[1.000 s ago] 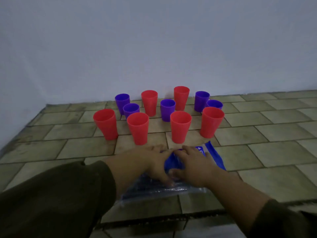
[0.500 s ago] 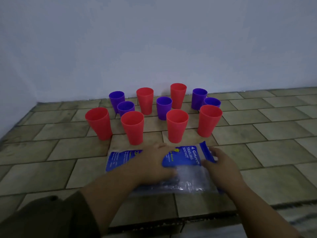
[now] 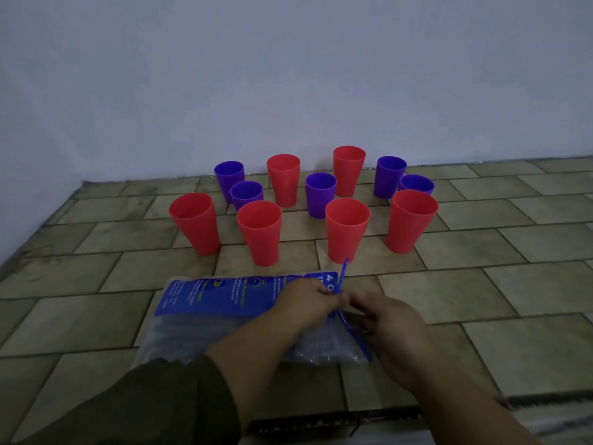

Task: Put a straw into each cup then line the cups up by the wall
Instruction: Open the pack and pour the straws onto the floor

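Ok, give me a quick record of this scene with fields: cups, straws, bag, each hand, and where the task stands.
red cups: six, upright, scattered on the tiles
purple cups: five, upright, among and behind the red ones
straws in cups: none visible
bag: clear plastic with a blue header, lying in front of the cups
left hand: pinches the bag's right end
right hand: fingers at the same end, grip unclear
wall: behind the cups
task: cups not yet lined up

The tiled surface (image 3: 481, 297) carries six upright red cups (image 3: 259, 232), five upright purple cups (image 3: 320, 194) among them, and a plastic bag (image 3: 218, 298) lying flat nearer its front edge.
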